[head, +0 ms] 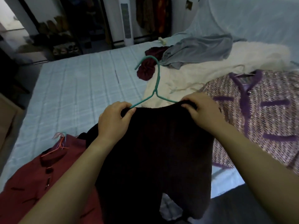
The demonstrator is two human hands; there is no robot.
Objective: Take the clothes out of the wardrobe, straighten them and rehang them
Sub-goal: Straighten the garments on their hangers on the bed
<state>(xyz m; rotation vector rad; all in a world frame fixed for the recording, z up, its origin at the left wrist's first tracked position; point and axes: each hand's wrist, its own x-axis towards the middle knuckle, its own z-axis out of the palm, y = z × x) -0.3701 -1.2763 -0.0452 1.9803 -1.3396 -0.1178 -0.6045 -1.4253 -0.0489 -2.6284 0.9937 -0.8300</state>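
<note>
- Both hands grasp the top edge of a dark brown ribbed knit garment. The left hand pinches the cloth where one arm of a teal coated wire hanger slips under it. The right hand curls its fingers over the cloth at the hanger's other arm.
- This two-sided grip looks meant to seat the knit evenly over both hanger arms, so that it hangs square and does not slide off one side.
- The knit lies flat at the near edge of the bed, which has a pale blue checked sheet, and its lower part runs off that edge toward the person. The hanger's hook points toward the far edge and is free of cloth, so it can be lifted by.
- Laying the knit flat supports it while it is smoothed. I judge the step in hand to be fitting the hanger, with rehanging not yet done.
- Other clothes lie around it.
  - A red garment sits at the near left corner, partly under the knit.
  - A purple tweed jacket with violet trim lies along the right side, with a hanger showing at its collar.
  - A white garment, a grey-blue garment and a maroon cloth are heaped toward the far right corner.
- Beyond the far edge, clothes hang in the wardrobe, beside a white tower fan.
</note>
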